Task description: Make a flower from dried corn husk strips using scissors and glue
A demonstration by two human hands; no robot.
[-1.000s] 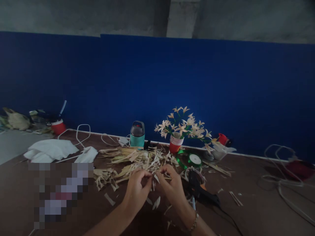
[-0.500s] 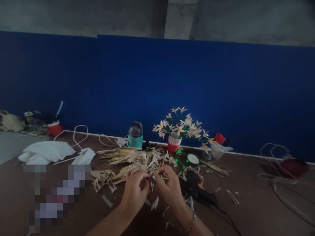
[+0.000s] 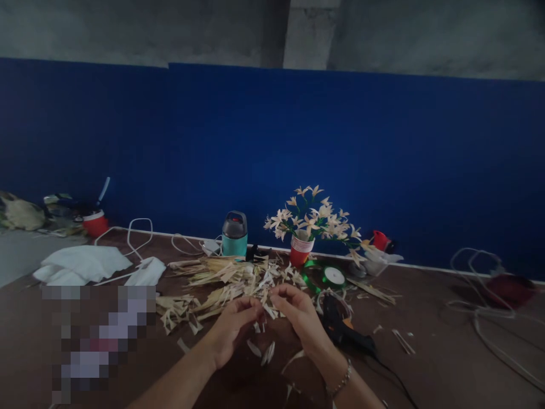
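Observation:
My left hand (image 3: 230, 329) and my right hand (image 3: 298, 315) meet over the brown table (image 3: 426, 363), fingertips pinched together on a small pale husk petal (image 3: 267, 309). Just beyond them lies a pile of dried husk strips (image 3: 221, 278). Loose cut petals (image 3: 266, 352) lie under my hands. A black glue gun (image 3: 344, 332) rests right beside my right wrist. Behind the pile a red cup of finished husk flowers (image 3: 313, 221) stands upright.
A green ribbon roll (image 3: 334, 276), a teal bottle (image 3: 234, 233), a small red cup (image 3: 380, 240) and white cables (image 3: 481, 312) sit near the blue wall. White cloth (image 3: 80, 263) and a red tub (image 3: 94, 222) lie at the left.
My hands have lifted slightly and turned, the left palm rolling upward, still pinching the small petal between them. The view shifted a little.

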